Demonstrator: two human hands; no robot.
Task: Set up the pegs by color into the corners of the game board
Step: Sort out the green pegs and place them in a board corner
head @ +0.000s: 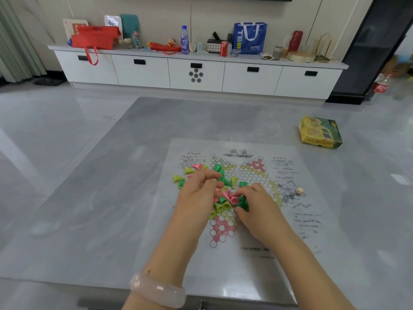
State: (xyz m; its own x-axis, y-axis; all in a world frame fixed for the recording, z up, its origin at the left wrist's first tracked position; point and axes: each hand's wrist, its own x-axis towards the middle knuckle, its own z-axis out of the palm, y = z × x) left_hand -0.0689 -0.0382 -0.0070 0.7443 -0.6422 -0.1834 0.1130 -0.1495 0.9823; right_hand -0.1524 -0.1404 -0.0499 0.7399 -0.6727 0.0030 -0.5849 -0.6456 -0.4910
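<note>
Head view: mixed pink, green and yellow-green cone-shaped plastic pegs lie heaped on the printed paper star game board, directly between both hands. Right hand, the nearer, curls its fingers around green pegs at the heap's edge. Left hand hovers over the heap, fingers loosely bent; whether it holds a peg cannot be determined.

pegs heaped on game board mid-table, box far right, die right of pegs

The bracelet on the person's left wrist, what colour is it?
The bracelet is a pale, translucent pink, seen best in the head view.
</note>
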